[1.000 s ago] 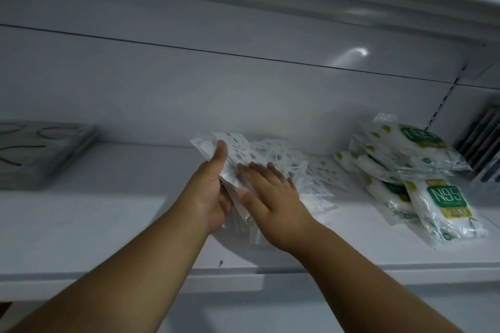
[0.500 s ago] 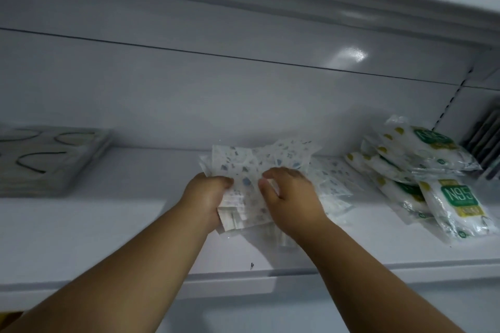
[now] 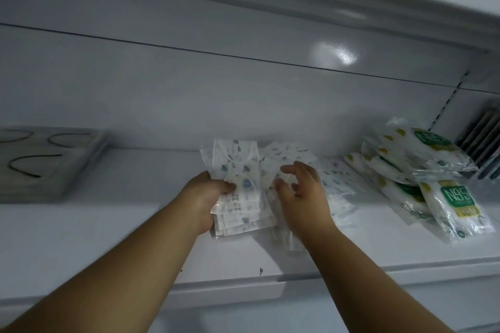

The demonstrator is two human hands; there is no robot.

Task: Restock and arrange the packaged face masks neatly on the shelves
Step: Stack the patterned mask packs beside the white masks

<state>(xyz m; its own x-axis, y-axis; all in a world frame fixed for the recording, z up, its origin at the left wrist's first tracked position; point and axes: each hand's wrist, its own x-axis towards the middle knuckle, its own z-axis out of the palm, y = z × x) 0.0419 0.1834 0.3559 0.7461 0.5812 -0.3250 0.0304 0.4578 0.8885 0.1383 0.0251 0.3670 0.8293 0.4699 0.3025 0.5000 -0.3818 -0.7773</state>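
A bundle of patterned mask packets, white with small blue-green prints, stands raised off the white shelf at its middle. My left hand grips the bundle's left side, thumb on the front. My right hand hovers just to the right of it with fingers loosely spread and curved, holding nothing I can make out. More patterned packets lie loose on the shelf behind and to the right of that hand.
A heap of N95 mask bags with green labels lies at the shelf's right end. A flat stack of boxes sits at the far left. Dark upright items stand at the far right. Another shelf overhangs above.
My left hand has gathered the packets into an upright bundle and lifted it. My right hand has let go of the packets and drawn slightly right, fingers spread.
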